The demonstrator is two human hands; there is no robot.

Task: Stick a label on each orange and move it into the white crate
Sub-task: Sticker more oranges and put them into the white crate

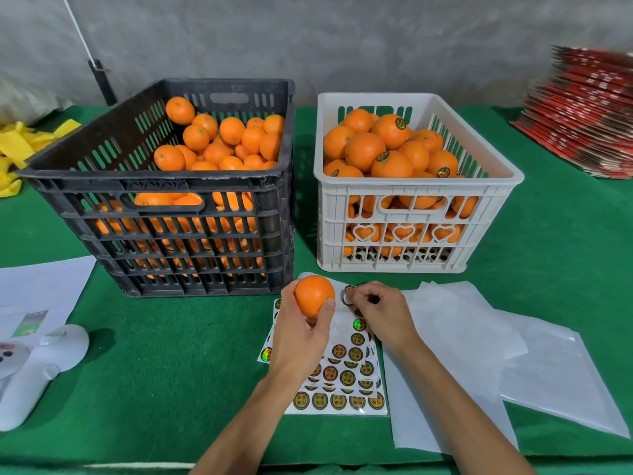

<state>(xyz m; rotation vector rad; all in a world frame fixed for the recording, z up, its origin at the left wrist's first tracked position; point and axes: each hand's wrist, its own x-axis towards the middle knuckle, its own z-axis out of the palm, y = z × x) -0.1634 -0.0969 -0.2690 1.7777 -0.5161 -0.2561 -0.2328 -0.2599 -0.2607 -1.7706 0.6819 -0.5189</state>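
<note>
Black slatted plastic crate (164,186) at left holds unlabelled fruit; just in front of its right corner, left hand (301,332) cups a round smooth orange (314,295), fingers curled under it, above the glossy sheets of round gold-and-black stickers (339,371). Right hand (375,311) pinches one small round label (346,298), peeling it beside the orange; white slatted plastic crate (414,186) behind is heaped full. Orange likely firm, moderately heavy, rolls easily, so cradle it from below; label flimsy and tacky, best held by its edge.

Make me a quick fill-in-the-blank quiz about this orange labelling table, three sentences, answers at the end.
1. The left hand grips one ____.
2. The right hand pinches a round label above the ____ sheets.
3. Oranges already labelled lie in the ____ crate, right of the black crate.

Missing words: orange; sticker; white
</note>
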